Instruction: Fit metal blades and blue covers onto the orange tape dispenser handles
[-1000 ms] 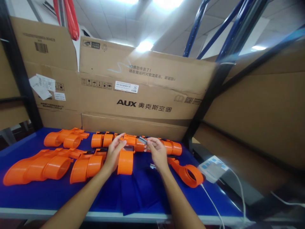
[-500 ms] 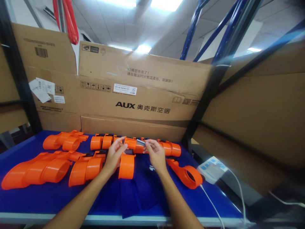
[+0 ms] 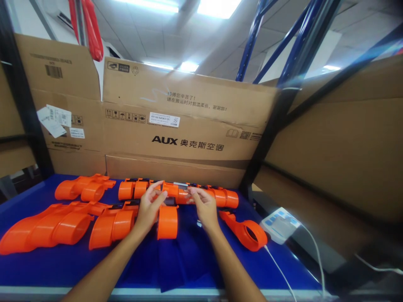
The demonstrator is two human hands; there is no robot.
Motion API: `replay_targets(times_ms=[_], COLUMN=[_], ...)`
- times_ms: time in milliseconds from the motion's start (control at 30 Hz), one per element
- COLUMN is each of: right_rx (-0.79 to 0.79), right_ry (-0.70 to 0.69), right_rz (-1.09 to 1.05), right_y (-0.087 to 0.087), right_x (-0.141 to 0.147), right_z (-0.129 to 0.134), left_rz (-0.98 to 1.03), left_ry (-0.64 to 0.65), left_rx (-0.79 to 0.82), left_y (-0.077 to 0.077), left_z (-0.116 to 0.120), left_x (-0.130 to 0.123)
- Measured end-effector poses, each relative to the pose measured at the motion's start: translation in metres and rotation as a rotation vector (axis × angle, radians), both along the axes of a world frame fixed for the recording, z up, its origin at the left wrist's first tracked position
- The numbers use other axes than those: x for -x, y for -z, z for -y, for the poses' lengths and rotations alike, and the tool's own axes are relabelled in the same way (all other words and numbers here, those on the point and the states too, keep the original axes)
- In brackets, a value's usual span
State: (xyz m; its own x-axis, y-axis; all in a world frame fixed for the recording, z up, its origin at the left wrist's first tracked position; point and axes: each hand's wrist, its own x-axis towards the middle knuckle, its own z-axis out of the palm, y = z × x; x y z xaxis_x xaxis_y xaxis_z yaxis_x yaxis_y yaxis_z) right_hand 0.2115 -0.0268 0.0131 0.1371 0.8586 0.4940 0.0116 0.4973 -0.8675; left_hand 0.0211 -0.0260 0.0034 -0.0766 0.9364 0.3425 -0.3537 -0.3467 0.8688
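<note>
My left hand is closed on an orange plastic piece, which looks like part of a tape dispenser. A thin silvery metal strip lies across the gap between my hands, close to that piece. The fingers and thumb of my right hand pinch together at the strip's right end; their exact contact is blurred. Just below my left hand, an orange ring-shaped dispenser stands on the blue table surface. A small shiny metal piece shows beside my right wrist.
More orange dispensers stand in a back row and at the left. A single dispenser lies at the right, near a white device with cables. A cardboard wall closes the back, beside a dark post.
The metal strip has turned from slanted to nearly level and sits slightly farther left and higher. My right fingertips have shifted a little left. My left hand has barely moved.
</note>
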Motion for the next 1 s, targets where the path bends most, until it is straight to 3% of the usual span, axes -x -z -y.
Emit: replay_targets(times_ms=[267, 467, 733, 900, 1000], right_rx=[-0.049, -0.091, -0.115, -0.076, -0.058], right_ry=[-0.002, 0.025, -0.040, -0.083, -0.066], right_rz=[-0.025, 0.132, 0.291, 0.317, 0.418], right_y=[0.000, -0.002, 0.001, 0.005, 0.010], right_x=[0.002, 0.003, 0.008, 0.006, 0.006], right_z=[0.002, 0.010, 0.014, 0.010, 0.006], left_rz=[-0.025, -0.033, -0.111, 0.022, 0.173], left_ry=[0.003, -0.009, 0.004, 0.050, 0.001], left_rx=[-0.026, -0.030, -0.057, 0.022, 0.093], left_y=[0.003, 0.005, 0.006, -0.001, -0.006], left_z=[0.000, -0.003, 0.000, 0.003, 0.004], left_x=[-0.001, 0.000, -0.003, 0.000, 0.003])
